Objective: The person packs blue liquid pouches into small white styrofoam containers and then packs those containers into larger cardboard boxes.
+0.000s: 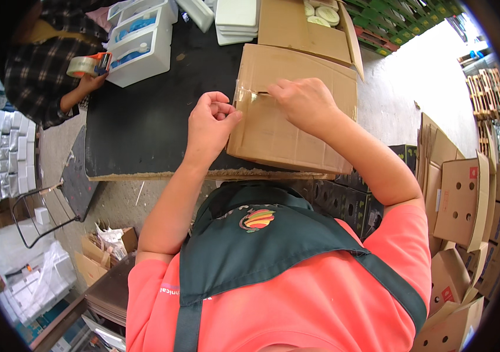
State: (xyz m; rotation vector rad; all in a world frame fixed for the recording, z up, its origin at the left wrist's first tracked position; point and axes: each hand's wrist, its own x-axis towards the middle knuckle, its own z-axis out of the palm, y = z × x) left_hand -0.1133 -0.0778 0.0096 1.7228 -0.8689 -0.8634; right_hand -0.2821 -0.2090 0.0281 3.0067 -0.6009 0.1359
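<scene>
A large cardboard box (294, 132) lies closed at the right of the black table (144, 132), clear tape along its left edge. My right hand (300, 103) is over the box, fingers bent down at a dark slit in its top; whether they grip the cardboard or tape is hidden. My left hand (214, 116) is raised at the box's left edge, with fingers curled and the thumb near the fingertips; I cannot tell whether it pinches a bit of tape. Behind the closed box stands an open cardboard box (302, 39) with round white-lidded tubs (327, 16) inside.
Across the table at the left, a co-worker's hand (93, 82) holds an orange tape dispenser (89, 65) beside white foam boxes (144, 57) with blue contents. White foam lids (236, 20) are stacked at the back. Flattened and open cartons (457, 202) stand at the right.
</scene>
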